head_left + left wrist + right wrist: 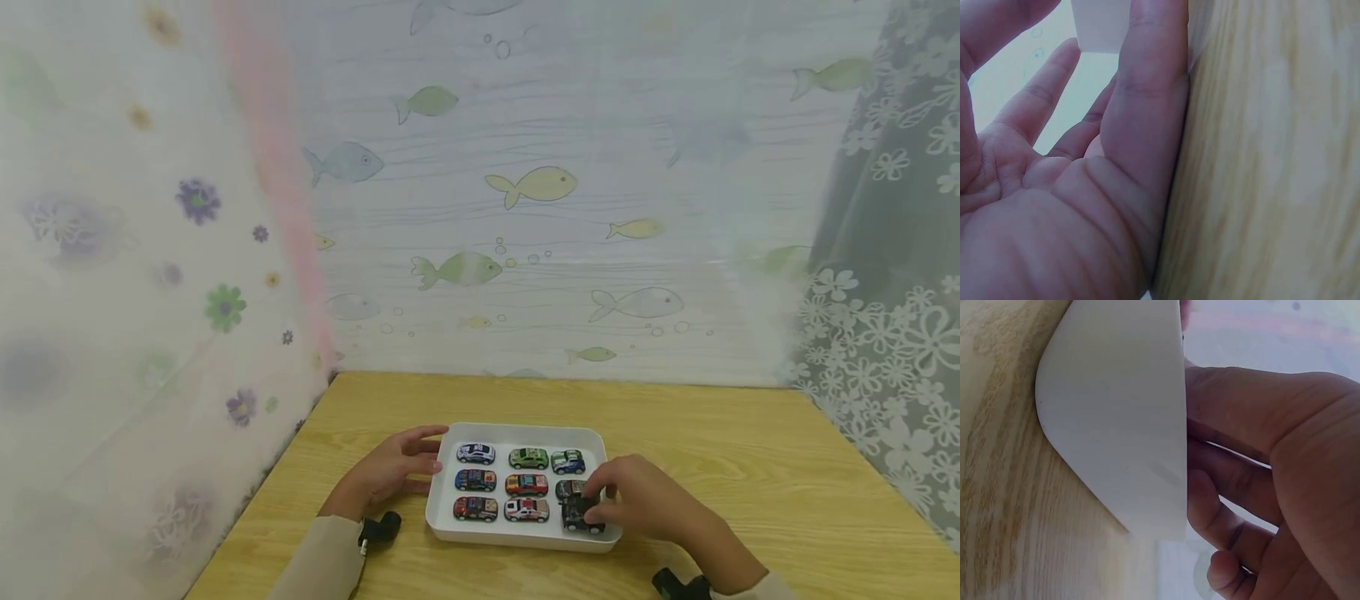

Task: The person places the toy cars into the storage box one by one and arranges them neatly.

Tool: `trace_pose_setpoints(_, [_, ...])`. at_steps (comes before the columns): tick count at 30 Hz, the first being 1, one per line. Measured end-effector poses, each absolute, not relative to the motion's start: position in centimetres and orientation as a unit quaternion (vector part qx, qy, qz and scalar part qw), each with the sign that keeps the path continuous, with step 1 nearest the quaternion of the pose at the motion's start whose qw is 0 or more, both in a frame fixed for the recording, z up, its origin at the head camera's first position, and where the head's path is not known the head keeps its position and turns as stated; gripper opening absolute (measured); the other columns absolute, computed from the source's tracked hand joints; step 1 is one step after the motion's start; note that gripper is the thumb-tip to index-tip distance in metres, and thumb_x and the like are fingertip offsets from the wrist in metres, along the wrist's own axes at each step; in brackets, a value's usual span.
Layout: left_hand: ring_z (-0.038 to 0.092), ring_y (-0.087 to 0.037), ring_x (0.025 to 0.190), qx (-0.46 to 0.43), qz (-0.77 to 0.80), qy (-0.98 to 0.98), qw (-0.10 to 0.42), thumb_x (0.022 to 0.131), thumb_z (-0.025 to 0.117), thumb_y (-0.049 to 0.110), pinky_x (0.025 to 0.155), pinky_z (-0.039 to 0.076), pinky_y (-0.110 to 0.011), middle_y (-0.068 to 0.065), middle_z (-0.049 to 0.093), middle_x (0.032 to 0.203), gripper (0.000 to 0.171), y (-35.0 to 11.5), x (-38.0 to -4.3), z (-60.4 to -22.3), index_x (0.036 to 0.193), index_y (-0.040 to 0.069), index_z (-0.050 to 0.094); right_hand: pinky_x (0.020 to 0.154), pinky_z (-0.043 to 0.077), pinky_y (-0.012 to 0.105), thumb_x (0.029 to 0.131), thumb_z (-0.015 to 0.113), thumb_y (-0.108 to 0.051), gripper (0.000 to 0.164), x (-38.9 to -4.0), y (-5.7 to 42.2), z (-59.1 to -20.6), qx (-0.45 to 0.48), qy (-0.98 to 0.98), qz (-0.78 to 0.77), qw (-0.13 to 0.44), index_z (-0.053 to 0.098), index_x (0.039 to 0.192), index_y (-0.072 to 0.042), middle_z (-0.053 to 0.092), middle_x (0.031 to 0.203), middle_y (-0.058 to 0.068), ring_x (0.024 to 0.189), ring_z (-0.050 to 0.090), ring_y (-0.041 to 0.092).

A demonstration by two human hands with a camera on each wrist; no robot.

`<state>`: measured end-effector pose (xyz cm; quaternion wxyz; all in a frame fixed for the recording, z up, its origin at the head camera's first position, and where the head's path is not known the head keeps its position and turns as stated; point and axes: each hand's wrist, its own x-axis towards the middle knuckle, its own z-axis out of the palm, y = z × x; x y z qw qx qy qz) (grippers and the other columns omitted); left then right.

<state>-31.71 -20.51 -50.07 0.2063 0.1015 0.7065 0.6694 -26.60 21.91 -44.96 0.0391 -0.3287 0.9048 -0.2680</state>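
A white tray (525, 537) holds several small toy cars in rows, among them a green one (528, 457), a red and yellow one (527, 484) and a white and red one (527, 510). At its front right corner, my right hand (645, 500) pinches a black toy car (576, 515) between thumb and fingers. Just behind that one is another dark car (568, 489), partly hidden by the hand. My left hand (386, 467) rests on edge at the tray's left side, fingers extended around it. In the right wrist view, the tray wall (1110, 406) conceals the fingertips and the pinched car.
The tray stands on a wood-grain table (675, 442). A fish-patterned curtain (555, 250) hangs behind, with a flowered sheet (172, 333) on the left and a lace-like one (892, 333) on the right. Black wrist devices (381, 528) sit at both sleeves.
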Motion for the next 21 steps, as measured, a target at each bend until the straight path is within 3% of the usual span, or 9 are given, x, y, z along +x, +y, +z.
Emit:
trace_pose_setpoints(6, [0.062, -0.031, 0.126, 0.096, 0.668, 0.708, 0.206, 0.096, 0.074, 0.013, 0.094, 0.060, -0.051, -0.023, 0.044, 0.157, 0.072, -20.5, -31.7, -50.1, 0.160, 0.019, 0.041, 0.074, 0.057, 0.027, 0.082, 0.088, -0.036, 0.018, -26.6, 21.7, -45.1, -0.324, 0.916, -0.233, 0.036, 0.082, 0.095, -0.026, 0.074, 0.094, -0.020, 0.089, 0.066, 0.002])
trace_pose_setpoints(14, [0.063, -0.031, 0.125, 0.103, 0.660, 0.714, 0.207, 0.097, 0.074, 0.014, 0.091, 0.061, -0.052, -0.022, 0.047, 0.156, 0.070, -20.0, -32.0, -49.9, 0.159, 0.019, 0.042, 0.072, 0.055, 0.026, 0.082, 0.088, -0.036, 0.016, -26.3, 22.0, -45.2, -0.322, 0.920, -0.223, 0.027, 0.081, 0.094, -0.027, 0.073, 0.095, -0.021, 0.086, 0.063, 0.004])
trace_pose_setpoints(18, [0.064, -0.032, 0.123, 0.108, 0.613, 0.763, 0.173, 0.098, 0.073, 0.020, 0.086, 0.063, -0.049, -0.022, 0.051, 0.152, 0.066, -20.0, -31.7, -48.8, 0.157, 0.018, 0.044, 0.073, 0.056, 0.026, 0.085, 0.086, -0.035, 0.021, -26.0, 22.6, -44.8, -0.326, 0.912, -0.249, 0.019, 0.080, 0.102, -0.024, 0.074, 0.100, -0.016, 0.088, 0.064, 0.006])
trace_pose_setpoints(21, [0.065, -0.034, 0.123, 0.097, 0.561, 0.811, 0.134, 0.099, 0.072, 0.026, 0.083, 0.064, -0.048, -0.022, 0.053, 0.150, 0.065, -20.4, -31.3, -47.7, 0.156, 0.014, 0.046, 0.078, 0.059, 0.031, 0.089, 0.083, -0.032, 0.032, -25.7, 23.6, -44.3, -0.312, 0.915, -0.254, -0.028, 0.077, 0.117, -0.019, 0.075, 0.109, -0.008, 0.093, 0.067, 0.011])
